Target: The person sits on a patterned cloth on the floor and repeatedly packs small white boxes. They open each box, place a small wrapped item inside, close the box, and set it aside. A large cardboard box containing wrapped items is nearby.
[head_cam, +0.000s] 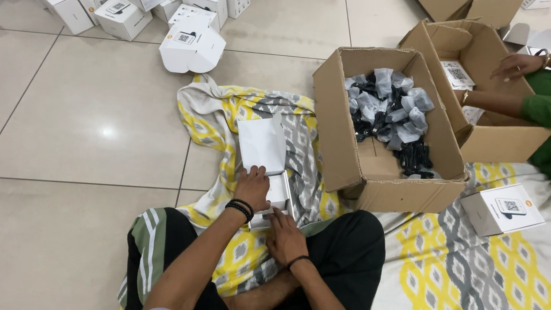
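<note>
On patterned cloth (451,270) before crossed legs: small white carton (268,167), lid raised, light thin card judged crushable, best gripped by side walls; left hand (253,187) flat on rim, right hand (286,237) pressing near edge, both unclenched.

White box (262,144) on a yellow-grey patterned cloth (478,272) (cardboard box (379,184) brown).

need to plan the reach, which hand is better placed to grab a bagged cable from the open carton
Right, probably: the right hand lies nearer the open carton of bagged cables; the left hand presses the white box.
</note>
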